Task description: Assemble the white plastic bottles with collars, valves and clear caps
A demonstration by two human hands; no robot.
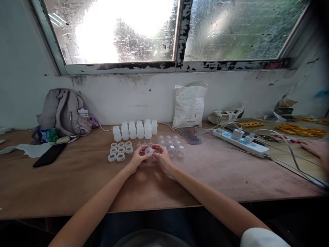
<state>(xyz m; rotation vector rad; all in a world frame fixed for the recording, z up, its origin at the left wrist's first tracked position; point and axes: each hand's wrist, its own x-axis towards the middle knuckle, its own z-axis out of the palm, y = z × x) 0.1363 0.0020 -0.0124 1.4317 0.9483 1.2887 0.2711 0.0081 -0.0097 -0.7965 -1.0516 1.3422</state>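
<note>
Between the fingertips of my left hand [138,159] and my right hand [162,159] is a small clear round plastic piece [148,150]. Both hands are closed around its sides, just above the table. Its exact kind is too small to make out. Left of my hands lie several translucent screw rings [120,156] in rows. Behind them stand several frosted plastic bottles [132,131], upright and close together. Just beyond my fingers are a few small clear pointed pieces [144,142], partly hidden. Beside my right hand stand several clear plastic cups or caps [180,152] in rows.
A black phone [49,155] and grey backpack [63,113] are at left. A white plastic bag [190,106] leans on the wall. A power strip [246,145] with cables lies right. Another person's hand [314,148] is at far right, near yellow parts [299,129].
</note>
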